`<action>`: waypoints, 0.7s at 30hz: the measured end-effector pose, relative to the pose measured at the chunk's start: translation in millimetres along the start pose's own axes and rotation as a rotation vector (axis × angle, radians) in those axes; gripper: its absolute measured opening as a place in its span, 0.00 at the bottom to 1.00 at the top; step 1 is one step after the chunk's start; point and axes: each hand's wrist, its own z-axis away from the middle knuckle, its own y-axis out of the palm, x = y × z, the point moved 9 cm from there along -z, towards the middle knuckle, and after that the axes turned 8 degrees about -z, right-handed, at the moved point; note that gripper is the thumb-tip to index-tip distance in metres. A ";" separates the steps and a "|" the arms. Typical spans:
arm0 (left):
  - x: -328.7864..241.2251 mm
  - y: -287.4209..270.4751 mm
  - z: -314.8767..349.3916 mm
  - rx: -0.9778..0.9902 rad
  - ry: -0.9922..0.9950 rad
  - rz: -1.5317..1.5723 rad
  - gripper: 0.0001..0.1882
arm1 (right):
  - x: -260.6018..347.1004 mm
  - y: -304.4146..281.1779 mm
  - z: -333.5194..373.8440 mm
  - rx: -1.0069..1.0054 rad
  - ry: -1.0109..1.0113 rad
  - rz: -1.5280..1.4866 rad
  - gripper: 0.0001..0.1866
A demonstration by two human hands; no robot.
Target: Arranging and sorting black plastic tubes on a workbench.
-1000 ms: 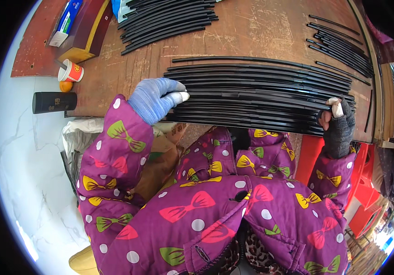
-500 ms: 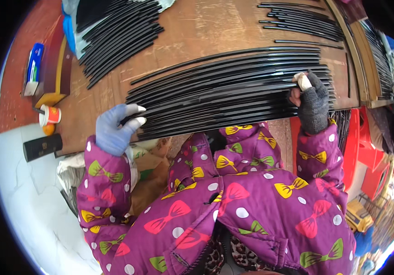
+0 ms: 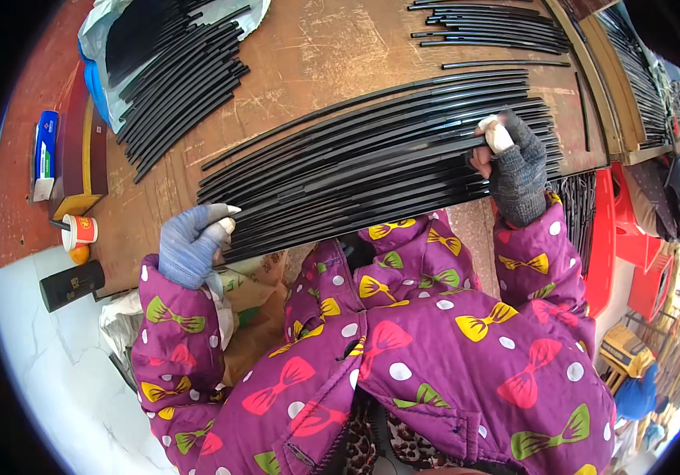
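Note:
A row of slim black rods (image 3: 340,202) lies side by side along the table's near edge. My left hand (image 3: 189,244), in a pale blue glove with white-covered fingertips, pinches at the rods' left ends, thumb and forefinger nearly together. At the other end my right hand (image 3: 516,166) wears a dark grey glove with bare and white-wrapped fingertips; its fingers close on the right end of a black rod (image 3: 435,154). That rod stretches between both hands, just over the others. Whether it is hollow I cannot tell.
More black rods (image 3: 186,99) are heaped on a plastic bag at the far left, others (image 3: 490,30) at the far right. A paper cup (image 3: 80,230), a black cylinder (image 3: 72,285) and a dark red box (image 3: 83,154) stand left. A wooden rail (image 3: 593,71) borders the right.
My left thumb and forefinger have drawn closer together at the rods' left ends. My right hand keeps its grip. The whole view has shifted slightly.

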 end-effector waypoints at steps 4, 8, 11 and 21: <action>6.0 5.9 -4.1 0.150 -0.022 0.053 0.10 | 6.1 -6.2 -0.8 -0.013 -0.032 0.071 0.11; 13.6 4.8 -3.6 0.152 -0.048 0.046 0.09 | 0.1 -4.1 -0.6 -0.012 0.004 0.058 0.11; 1.6 -1.4 1.3 0.044 -0.088 0.059 0.07 | -0.7 -4.7 -0.2 -0.023 -0.003 0.076 0.11; -54.3 -9.7 19.0 -0.241 0.527 -0.359 0.10 | -9.4 -11.8 -3.1 -0.044 0.057 -0.044 0.09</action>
